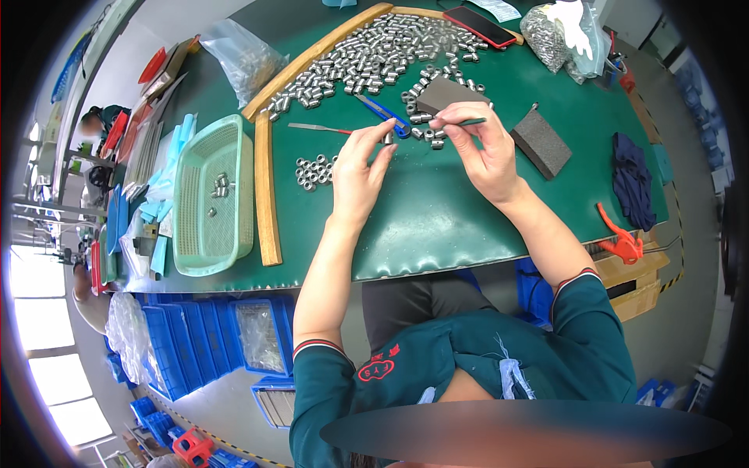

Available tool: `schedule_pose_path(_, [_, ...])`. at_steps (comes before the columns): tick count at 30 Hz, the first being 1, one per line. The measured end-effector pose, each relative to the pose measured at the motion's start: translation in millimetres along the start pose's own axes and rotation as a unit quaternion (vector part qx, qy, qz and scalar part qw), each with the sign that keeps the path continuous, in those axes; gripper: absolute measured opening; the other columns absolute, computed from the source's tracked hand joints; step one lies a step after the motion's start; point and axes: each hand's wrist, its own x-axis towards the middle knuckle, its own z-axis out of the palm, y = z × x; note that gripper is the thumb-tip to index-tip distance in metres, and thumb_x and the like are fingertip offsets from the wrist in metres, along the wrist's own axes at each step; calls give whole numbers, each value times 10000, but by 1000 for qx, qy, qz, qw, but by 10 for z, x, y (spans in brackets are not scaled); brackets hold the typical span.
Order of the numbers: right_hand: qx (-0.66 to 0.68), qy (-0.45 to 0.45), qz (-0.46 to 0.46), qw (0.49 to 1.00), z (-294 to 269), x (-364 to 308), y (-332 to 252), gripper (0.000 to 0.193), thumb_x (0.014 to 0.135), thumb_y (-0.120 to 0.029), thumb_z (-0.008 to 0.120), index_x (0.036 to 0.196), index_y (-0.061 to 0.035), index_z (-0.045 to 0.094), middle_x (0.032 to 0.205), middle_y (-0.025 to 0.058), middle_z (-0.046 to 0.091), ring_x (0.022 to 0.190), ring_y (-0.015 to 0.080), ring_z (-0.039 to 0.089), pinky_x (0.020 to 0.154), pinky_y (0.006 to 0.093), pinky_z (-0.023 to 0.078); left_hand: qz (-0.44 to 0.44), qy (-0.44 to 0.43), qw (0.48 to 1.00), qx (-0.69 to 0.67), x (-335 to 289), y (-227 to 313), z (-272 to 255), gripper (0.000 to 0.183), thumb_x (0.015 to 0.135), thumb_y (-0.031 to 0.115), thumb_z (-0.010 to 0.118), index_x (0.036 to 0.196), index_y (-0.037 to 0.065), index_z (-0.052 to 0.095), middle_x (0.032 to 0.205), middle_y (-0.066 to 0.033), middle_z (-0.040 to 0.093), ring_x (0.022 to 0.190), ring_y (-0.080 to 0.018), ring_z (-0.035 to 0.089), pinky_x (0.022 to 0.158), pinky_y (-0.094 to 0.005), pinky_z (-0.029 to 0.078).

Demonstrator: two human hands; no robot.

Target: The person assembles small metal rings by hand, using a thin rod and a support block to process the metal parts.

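My left hand pinches a small shiny metal sleeve between thumb and fingertips, above the green table. Across from it, my right hand grips a thin dark rod-like tool whose exact kind I cannot make out. Beside my left hand lies a small cluster of metal sleeves. A thin file-like tool with a red end points toward that hand. Beyond my hands rest a blue utility knife and a grey block, with loose sleeves around it.
Wooden strips border a large heap of sleeves. A green basket holds a few pieces at left. A dark foam block, red-edged phone, navy cloth, orange-handled tool and plastic bags lie around.
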Motion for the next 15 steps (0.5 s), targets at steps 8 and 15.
schedule_pose_path(8, [51, 3, -98, 994, 30, -31, -8, 276, 810, 72, 644, 1045, 1, 519, 940, 141, 648, 835, 222, 680, 695, 302, 578, 3, 25, 999, 21, -15, -7, 16, 268, 759, 47, 708, 1008, 60, 613, 918, -85, 622, 855, -245, 619, 754, -333, 483])
schedule_pose_path(15, [15, -47, -120, 992, -3, -22, -58, 290, 839, 85, 603, 1062, -43, 470, 944, 175, 653, 859, 263, 665, 711, 342, 562, 16, 7, 999, 38, -12, 18, 33, 261, 756, 62, 711, 999, 69, 617, 894, -78, 614, 839, -258, 609, 746, -345, 480])
